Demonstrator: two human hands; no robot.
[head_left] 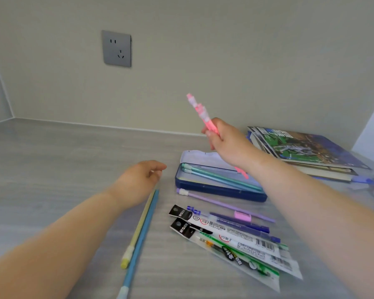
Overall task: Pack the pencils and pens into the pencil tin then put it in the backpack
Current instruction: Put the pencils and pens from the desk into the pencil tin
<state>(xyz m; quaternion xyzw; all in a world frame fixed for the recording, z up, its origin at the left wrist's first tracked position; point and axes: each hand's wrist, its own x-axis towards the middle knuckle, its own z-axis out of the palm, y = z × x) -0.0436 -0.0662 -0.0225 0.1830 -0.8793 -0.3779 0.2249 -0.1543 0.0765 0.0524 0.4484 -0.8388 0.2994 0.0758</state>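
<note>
My right hand (227,145) grips the pink pen (198,111) above the open pencil tin (214,192), while my left hand (141,179) hovers loosely curled, holding nothing.

The black header of the middle refill packet (242,240) reads "M&G" — a red ring on its label holds a "3". Its barcodes and the book cover (300,145) characters are too blurred to read.

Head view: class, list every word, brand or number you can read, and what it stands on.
"M&G": black header of the upper pen pack.
"M&G": black header of the middle pen pack.
"3": red circle on the middle pen pack.
Pack small print, barcode digits and the top book title: too blurred to read.
</note>
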